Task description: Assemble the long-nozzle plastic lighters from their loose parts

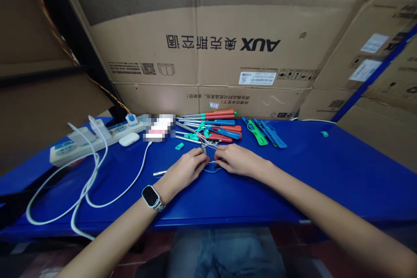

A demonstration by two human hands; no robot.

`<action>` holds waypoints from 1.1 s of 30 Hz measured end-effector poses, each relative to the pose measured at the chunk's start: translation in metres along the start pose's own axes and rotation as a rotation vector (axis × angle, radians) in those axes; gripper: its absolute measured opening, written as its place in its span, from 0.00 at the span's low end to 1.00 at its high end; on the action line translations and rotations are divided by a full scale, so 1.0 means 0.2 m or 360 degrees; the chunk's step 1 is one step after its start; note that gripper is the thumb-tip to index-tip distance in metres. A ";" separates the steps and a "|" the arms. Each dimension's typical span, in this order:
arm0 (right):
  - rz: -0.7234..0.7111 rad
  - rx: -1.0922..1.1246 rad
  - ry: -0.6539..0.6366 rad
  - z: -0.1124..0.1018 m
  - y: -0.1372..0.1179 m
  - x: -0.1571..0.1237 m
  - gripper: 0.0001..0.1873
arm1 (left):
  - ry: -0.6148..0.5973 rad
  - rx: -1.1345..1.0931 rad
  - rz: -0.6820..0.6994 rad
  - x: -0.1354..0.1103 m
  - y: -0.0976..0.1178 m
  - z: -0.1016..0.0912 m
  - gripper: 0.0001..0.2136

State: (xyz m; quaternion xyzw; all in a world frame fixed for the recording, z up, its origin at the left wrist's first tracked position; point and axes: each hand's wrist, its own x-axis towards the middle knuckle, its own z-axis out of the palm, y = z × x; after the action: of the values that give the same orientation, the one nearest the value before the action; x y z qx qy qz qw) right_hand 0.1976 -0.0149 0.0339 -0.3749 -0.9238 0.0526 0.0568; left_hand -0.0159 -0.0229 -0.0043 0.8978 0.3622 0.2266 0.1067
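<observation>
My left hand [190, 164] and my right hand [235, 159] meet at the middle of the blue table, fingertips pinched close together. Between them shows a thin pale piece, too small to name. Just below the fingertips lies a curved blue plastic part [213, 169], partly covered. A metal tube [159, 173] sticks out to the left from under my left hand. Right beyond my fingers is a pile of long-necked lighters with metal tubes and red handles [221, 137] or blue handles [224, 122]. Small green plastic parts [200, 130] and thin white wires [211, 142] lie among them.
Green and blue handle shells [259, 135] [272, 134] lie to the right of the pile. A power strip [110, 139] with white cables [94, 178] and a white earbud case [129, 139] occupy the left. Cardboard [228, 17] walls the back. Loose green bits [179, 146] lie about.
</observation>
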 end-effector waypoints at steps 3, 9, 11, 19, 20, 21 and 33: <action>-0.0039 0.0018 -0.0029 0.00 0.02 0.02 0.06 | 0.0000 0.0033 0.0017 0.00 -0.01 0.01 0.10; -0.0132 0.0043 -0.0061 0.00 0.05 0.03 0.06 | 0.0007 0.0067 0.0035 0.00 -0.01 0.01 0.11; -0.0146 0.0059 -0.0019 0.01 0.05 0.02 0.07 | 0.0005 0.0079 0.0057 0.00 -0.01 0.01 0.11; 0.0124 0.0490 0.0051 0.02 0.05 0.04 0.04 | 0.0010 0.0139 0.0179 -0.01 -0.02 -0.01 0.11; 0.0188 0.0574 0.0031 0.02 0.05 0.05 0.04 | 0.0001 0.0141 0.0207 -0.02 -0.02 -0.02 0.12; 0.0242 0.0635 0.0011 0.02 0.05 0.06 0.04 | -0.0010 0.0143 0.0234 -0.03 -0.02 -0.02 0.12; 0.0501 0.0773 0.0045 0.03 0.04 0.07 0.06 | -0.0147 0.0349 0.0423 -0.05 -0.02 -0.09 0.15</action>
State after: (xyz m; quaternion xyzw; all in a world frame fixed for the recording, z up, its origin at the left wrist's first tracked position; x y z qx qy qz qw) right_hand 0.1925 0.0003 0.0270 -0.4898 -0.8138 0.2751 0.1489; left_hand -0.0340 -0.0267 0.0071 0.9535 0.2577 0.1563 -0.0063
